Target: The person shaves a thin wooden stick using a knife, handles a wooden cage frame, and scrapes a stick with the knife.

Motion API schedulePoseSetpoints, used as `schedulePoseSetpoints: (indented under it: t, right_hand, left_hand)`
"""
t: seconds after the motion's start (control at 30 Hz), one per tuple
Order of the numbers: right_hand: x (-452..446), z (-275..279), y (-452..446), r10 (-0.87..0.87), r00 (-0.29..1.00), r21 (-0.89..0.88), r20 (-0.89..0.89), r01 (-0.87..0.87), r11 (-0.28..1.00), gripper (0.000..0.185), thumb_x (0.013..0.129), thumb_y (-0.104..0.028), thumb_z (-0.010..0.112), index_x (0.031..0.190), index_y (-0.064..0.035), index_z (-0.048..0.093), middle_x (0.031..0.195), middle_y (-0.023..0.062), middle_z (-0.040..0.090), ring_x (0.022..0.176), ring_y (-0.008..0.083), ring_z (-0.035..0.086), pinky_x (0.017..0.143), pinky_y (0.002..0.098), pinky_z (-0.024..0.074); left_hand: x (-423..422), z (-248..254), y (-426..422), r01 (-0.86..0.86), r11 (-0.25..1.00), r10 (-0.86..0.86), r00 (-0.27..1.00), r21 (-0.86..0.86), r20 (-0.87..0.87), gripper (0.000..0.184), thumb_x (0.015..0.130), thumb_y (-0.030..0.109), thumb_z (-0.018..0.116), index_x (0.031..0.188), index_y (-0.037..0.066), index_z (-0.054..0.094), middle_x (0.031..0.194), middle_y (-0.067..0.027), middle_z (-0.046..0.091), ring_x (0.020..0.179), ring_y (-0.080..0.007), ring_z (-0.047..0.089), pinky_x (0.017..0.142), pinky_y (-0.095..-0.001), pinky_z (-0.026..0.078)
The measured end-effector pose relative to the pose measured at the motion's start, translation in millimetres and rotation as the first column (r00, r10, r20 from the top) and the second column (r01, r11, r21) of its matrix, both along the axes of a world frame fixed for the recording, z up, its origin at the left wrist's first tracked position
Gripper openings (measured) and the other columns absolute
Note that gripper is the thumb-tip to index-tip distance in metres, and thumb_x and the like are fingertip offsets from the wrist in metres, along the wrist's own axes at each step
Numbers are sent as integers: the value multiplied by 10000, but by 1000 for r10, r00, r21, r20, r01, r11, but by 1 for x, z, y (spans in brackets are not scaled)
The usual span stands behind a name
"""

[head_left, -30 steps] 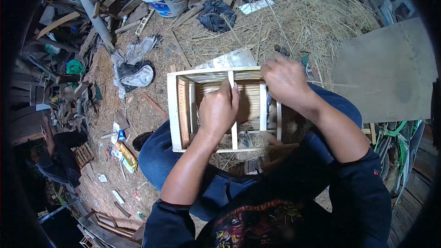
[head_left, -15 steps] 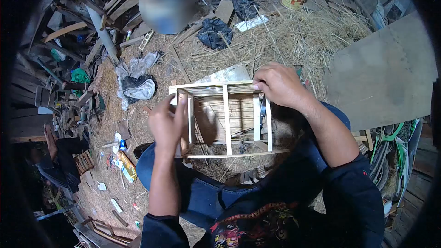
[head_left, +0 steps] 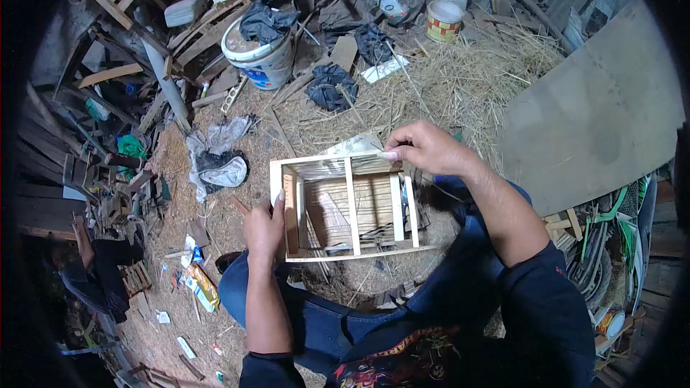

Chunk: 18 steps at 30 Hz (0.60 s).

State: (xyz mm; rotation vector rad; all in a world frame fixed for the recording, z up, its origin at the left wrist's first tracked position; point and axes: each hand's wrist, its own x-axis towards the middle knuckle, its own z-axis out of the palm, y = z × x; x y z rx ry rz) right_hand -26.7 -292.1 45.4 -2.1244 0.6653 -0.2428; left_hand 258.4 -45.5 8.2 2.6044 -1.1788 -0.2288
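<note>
A small box-like wooden frame (head_left: 353, 208) with slatted sides lies between my knees, its open face toward me. My left hand (head_left: 264, 228) grips its left side, thumb up along the inner edge and fingers mostly hidden behind. At the upper right corner, my right hand (head_left: 429, 148) pinches the top rail between thumb and fingers. Thin slats line the inside, and an upright bar crosses the middle of the face. Something dark and slim sits near the right-hand uprights; I cannot make out what it is.
A white bucket (head_left: 260, 57) draped with black plastic stands beyond the frame. A large flat board (head_left: 593, 111) leans at the right. Straw (head_left: 467, 75), black bags (head_left: 332, 88) and scrap wood cover the ground. Another person (head_left: 100, 266) sits at the far left.
My left hand has moved down the frame's left side and now wraps it. The frame tilts slightly, its right end raised a little, with my right hand still at the corner. The view has shifted.
</note>
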Motion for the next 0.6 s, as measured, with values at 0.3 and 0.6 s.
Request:
schedulePoseSetpoints:
  t: [0.3,0.6]
  right_hand:
    - [-8,20,-3,23,948,301,316,-124,946,151,925,-80,685,1015,38,715,905,44,727,861,110,655,816,296,519]
    - [-13,24,-8,-19,929,411,369,-145,900,199,956,-143,709,1041,37,716,901,32,727,855,92,646,797,281,521]
  left_hand:
    - [5,-15,-9,-7,994,6,1000,-108,-11,613,1003,504,567,801,-65,677,708,-313,651,750,-514,666,786,-573,515]
    - [8,-30,-14,11,963,-86,959,-271,-269,540,1012,413,641,658,13,559,577,-23,527,542,-106,443,503,-347,335]
